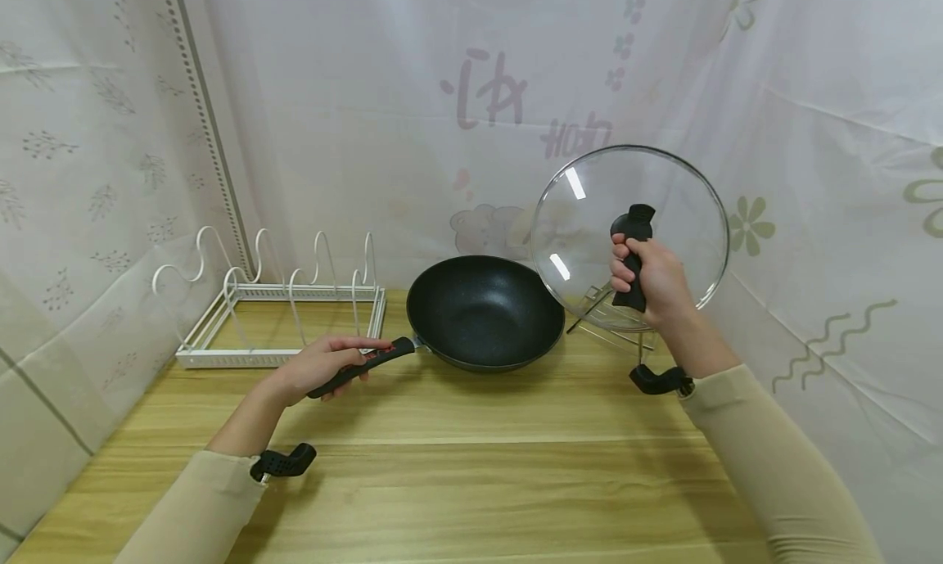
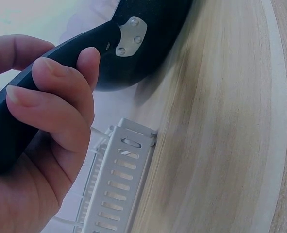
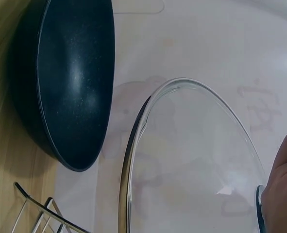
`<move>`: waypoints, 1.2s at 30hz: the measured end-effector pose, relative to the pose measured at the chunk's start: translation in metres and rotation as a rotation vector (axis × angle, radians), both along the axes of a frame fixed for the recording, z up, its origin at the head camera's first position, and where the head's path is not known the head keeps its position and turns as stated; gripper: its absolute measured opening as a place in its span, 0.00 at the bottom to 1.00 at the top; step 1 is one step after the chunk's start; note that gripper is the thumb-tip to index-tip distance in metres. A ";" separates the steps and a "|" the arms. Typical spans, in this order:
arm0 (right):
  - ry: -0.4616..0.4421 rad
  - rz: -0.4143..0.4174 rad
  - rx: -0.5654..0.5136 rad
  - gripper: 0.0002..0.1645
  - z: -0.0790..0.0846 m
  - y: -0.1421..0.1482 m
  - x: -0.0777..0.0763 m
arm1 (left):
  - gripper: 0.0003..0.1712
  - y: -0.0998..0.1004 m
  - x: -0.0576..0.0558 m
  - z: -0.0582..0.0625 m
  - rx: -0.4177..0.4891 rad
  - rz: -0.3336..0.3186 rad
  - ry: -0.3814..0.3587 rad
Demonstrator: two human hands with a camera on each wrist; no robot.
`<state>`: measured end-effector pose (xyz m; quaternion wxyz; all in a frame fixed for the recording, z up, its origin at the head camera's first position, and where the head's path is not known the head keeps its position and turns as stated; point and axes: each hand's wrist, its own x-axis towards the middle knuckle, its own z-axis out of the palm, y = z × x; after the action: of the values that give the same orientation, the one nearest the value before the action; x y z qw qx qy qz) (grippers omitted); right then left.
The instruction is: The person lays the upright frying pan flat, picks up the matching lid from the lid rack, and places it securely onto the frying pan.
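A black wok (image 1: 486, 314) sits on the wooden table, its interior facing up and toward me. My left hand (image 1: 327, 367) grips the wok's black handle (image 2: 31, 82); in the left wrist view the fingers curl round it from below. A round glass lid (image 1: 575, 220) with a metal rim is raised at the right, tilted nearly upright. With curled fingers my right hand (image 1: 651, 282) holds the lid by its black knob (image 1: 632, 220). In the right wrist view the lid (image 3: 196, 160) is beside the wok and apart from it, with only part of the hand showing.
A white rack (image 1: 258, 357) with curved wire dividers stands left of the wok. Behind the lid is a small metal wire stand (image 1: 619, 335), partly seen through the glass. Patterned curtains (image 1: 354, 122) close off the back and both sides of the wooden table (image 1: 471, 482).
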<state>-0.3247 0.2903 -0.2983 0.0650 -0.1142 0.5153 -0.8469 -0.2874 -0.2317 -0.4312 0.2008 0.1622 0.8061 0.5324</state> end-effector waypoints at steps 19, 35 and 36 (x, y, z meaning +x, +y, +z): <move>-0.105 0.045 0.061 0.14 -0.009 -0.036 -0.001 | 0.28 0.000 0.000 -0.001 -0.001 0.004 0.002; -0.154 0.092 0.085 0.15 -0.021 -0.059 -0.002 | 0.28 -0.001 0.000 0.000 -0.003 0.004 -0.004; -0.155 0.098 0.081 0.15 -0.022 -0.060 -0.002 | 0.28 -0.001 0.000 0.000 -0.003 0.003 -0.004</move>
<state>-0.3268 0.2301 -0.3202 0.1508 -0.0709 0.5363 -0.8274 -0.2875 -0.2325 -0.4312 0.2020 0.1597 0.8068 0.5318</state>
